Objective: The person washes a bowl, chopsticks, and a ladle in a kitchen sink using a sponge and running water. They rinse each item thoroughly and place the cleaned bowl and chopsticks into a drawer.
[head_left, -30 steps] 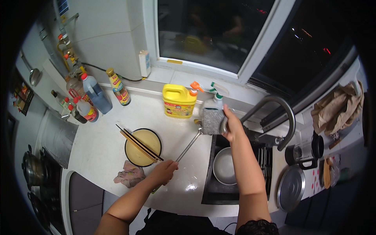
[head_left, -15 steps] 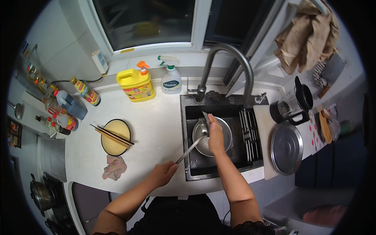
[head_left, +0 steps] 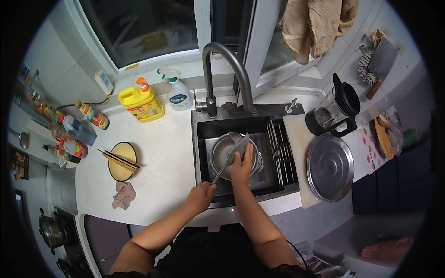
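Over from the counter beside the spray bottle comes the ladle (head_left: 221, 171), and with it the grey pad (head_left: 240, 146); a second on, both are above the metal bowl (head_left: 221, 150) in the dark sink (head_left: 269, 111), and the view has swung so that the tap (head_left: 208, 78) rises at about eleven o'clock.

Scrubbing, by the look of it! Left hand (head_left: 201, 197) at seven o'clock from the bowl, curled firmly round the handle; right hand (head_left: 242, 167) at five o'clock, fingers wrapped against the pad, thumb laid near the handle's far end. Neither is letting go of anything.

And the ladle itself? Its handle runs out of the left fist toward one o'clock and meets the pad over the bowl. Its head is largely covered there, so I can't tell which face is being rubbed. The pad sits just ahead of the right fingertips, toward the bowl's one o'clock side.

Another stroke, I'd judge, asks for a steady left fist while the right presses and slides, perhaps with a turn of the handle to bring round the covered side.
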Motion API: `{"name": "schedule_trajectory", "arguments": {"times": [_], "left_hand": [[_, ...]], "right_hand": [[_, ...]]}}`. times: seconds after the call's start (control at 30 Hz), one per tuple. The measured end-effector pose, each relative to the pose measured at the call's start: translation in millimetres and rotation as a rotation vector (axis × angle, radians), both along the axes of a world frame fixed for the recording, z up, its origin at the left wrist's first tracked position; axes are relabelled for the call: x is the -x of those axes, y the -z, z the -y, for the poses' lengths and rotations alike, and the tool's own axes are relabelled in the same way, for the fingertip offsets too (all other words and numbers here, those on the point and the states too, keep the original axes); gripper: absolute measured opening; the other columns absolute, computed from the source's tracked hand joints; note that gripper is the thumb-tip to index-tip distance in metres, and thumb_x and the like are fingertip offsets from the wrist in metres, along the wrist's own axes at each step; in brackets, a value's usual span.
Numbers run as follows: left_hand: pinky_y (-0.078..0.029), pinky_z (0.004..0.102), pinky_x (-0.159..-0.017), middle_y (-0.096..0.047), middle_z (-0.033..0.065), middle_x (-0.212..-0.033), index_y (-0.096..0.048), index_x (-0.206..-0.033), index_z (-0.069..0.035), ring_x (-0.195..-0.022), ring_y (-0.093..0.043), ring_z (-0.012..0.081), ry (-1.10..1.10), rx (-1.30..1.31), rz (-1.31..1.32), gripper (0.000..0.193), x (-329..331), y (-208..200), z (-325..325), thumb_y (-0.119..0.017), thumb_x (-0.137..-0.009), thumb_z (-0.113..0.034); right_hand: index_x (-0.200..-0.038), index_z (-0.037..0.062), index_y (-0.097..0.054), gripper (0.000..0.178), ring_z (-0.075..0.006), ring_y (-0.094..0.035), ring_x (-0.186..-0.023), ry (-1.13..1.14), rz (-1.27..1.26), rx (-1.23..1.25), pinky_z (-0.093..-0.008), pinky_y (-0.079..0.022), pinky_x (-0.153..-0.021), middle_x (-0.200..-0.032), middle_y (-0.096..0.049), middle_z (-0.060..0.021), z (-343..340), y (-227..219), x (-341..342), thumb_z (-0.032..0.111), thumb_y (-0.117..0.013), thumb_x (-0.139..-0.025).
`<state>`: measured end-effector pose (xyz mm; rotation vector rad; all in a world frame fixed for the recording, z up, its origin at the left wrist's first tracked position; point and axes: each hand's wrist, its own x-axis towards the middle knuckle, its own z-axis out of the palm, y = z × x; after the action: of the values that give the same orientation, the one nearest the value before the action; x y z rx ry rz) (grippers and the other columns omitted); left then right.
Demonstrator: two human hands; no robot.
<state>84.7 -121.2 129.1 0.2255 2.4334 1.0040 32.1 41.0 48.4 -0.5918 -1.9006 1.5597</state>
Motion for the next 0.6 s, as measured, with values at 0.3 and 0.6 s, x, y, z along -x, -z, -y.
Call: {"name": "schedule_trajectory", "arguments": {"times": [0.3,0.6], "left_hand": [[-0.047,0.0488,-0.064,-0.061,0.0249,-0.074,-0.045,-0.1,0.003,-0.073,-0.059,0.0432,0.097,0.21,-0.085,0.029,-12,-1,-49,-0.052,-0.088,-0.023],[-0.048,0.0437,-0.063,-0.06,0.0246,-0.075,-0.047,-0.101,0.002,-0.071,-0.061,0.0399,0.095,-0.012,-0.091,0.031,-22,-11,-40,-0.059,-0.083,-0.02]], "right_hand": [[-0.101,0.0069,-0.054,0.015,-0.0171,-0.059,-0.083,0.008,0.193,1.105,-0.0328,-0.051,-0.067,-0.092,-0.058,-0.0057,-25,-10,1,0.012,-0.053,-0.087],[-0.083,0.0023,-0.058,0.016,-0.0152,-0.056,-0.061,-0.015,0.066,1.054,-0.028,-0.049,-0.053,-0.074,-0.058,-0.0048,-19,-31,12,0.016,-0.049,-0.084]]}}
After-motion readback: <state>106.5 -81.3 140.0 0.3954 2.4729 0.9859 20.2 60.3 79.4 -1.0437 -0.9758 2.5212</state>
